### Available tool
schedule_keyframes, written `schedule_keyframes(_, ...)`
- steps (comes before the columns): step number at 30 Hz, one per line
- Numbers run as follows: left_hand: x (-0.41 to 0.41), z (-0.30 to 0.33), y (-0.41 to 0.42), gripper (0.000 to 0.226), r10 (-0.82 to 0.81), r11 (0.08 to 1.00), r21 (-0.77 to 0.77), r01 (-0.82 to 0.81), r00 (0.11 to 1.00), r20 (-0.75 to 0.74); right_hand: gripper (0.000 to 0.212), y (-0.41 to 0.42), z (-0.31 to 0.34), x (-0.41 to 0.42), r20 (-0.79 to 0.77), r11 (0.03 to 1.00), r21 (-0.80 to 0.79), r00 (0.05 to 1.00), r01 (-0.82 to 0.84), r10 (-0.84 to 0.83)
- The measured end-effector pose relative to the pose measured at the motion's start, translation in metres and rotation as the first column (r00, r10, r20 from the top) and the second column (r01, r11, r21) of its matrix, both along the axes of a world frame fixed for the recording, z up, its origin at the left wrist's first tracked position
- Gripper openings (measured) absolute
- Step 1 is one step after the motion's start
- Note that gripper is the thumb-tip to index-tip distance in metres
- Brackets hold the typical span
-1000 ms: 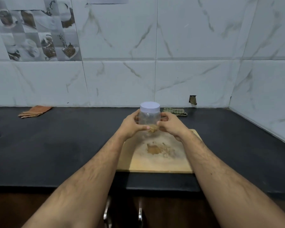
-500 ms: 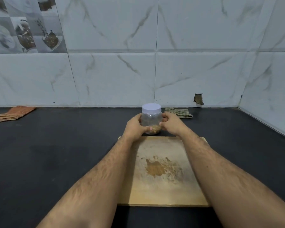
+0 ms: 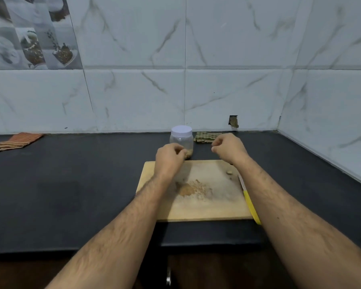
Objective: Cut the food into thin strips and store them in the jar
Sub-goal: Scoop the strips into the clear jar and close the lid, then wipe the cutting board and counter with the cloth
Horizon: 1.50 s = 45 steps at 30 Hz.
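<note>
- Jar (image 3: 181, 140) stands capped on the counter (image 3: 71, 174), just past the board (image 3: 196, 207), with bits of food at its bottom.
- Knife (image 3: 249, 200) lies along the board's right edge.
- Left hand (image 3: 169, 158), fingers loosely curled, holds nothing, just in front of the jar.
- Right hand (image 3: 229, 148), loosely curled too, holds nothing, apart from the jar.
- Green cloth (image 3: 206, 136) lies by the wall.

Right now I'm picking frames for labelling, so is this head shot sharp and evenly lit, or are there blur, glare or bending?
Head view: light is soft and even, with no strong glare on the jar or counter; the left hand and right hand look slightly smeared; the board and knife read clearly; the wide lens bows the wall tiles and counter edge.
</note>
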<state>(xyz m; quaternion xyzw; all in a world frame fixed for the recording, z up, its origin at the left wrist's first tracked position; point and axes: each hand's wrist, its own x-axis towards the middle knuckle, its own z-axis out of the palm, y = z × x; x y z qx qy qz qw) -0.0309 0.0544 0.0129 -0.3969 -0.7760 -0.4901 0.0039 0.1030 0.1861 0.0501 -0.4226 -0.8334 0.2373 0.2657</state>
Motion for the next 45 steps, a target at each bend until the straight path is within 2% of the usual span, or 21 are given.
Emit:
schedule_keyframes(4,0.045,-0.004,-0.009,0.015,-0.130,0.991,-0.049,0.128,0.991,-0.028,0.011,-0.026,0.004,0.044,0.182,0.995,0.030,0.979,0.091,-0.095)
schedule_keyframes(6,0.051,-0.006,-0.018,0.017,-0.112,0.989,-0.107,0.102,0.990,-0.091,0.009,-0.037,0.001,0.064,0.320,0.991,0.029,0.938,0.130,-0.132)
schedule_keyframes(8,0.048,-0.010,-0.030,0.019,-0.051,0.989,-0.143,0.033,0.991,-0.124,0.017,-0.047,-0.007,0.084,0.416,0.984,0.061,0.892,0.165,-0.175)
schedule_keyframes(11,0.038,-0.015,-0.050,0.018,0.022,0.987,-0.157,-0.039,0.994,-0.107,0.019,-0.059,-0.021,0.102,0.455,0.972,0.109,0.859,0.206,-0.233)
schedule_keyframes(15,0.034,-0.021,-0.068,0.019,0.069,0.981,-0.174,-0.085,0.993,-0.098,0.019,-0.074,-0.036,0.104,0.455,0.960,0.144,0.846,0.238,-0.278)
schedule_keyframes(22,0.027,-0.029,-0.090,0.026,0.216,0.944,-0.232,-0.233,0.972,-0.097,0.032,-0.090,-0.045,0.109,0.331,0.930,0.184,0.871,0.319,-0.364)
schedule_keyframes(27,0.015,-0.028,-0.102,0.043,0.309,0.876,-0.331,-0.350,0.936,-0.170,0.020,-0.083,-0.045,0.118,0.251,0.921,0.103,0.886,0.376,-0.390)
schedule_keyframes(31,0.012,-0.031,-0.107,0.055,0.387,0.786,-0.456,-0.418,0.907,-0.165,0.027,-0.083,-0.050,0.118,0.264,0.922,0.071,0.884,0.382,-0.386)
schedule_keyframes(40,0.020,-0.025,-0.099,0.054,0.450,0.722,-0.546,-0.425,0.888,-0.095,0.020,-0.080,-0.057,0.112,0.280,0.907,0.075,0.864,0.414,-0.418)
schedule_keyframes(45,0.023,-0.018,-0.104,0.050,0.461,0.742,-0.553,-0.378,0.887,0.012,0.017,-0.079,-0.050,0.118,0.271,0.892,0.003,0.859,0.451,-0.435)
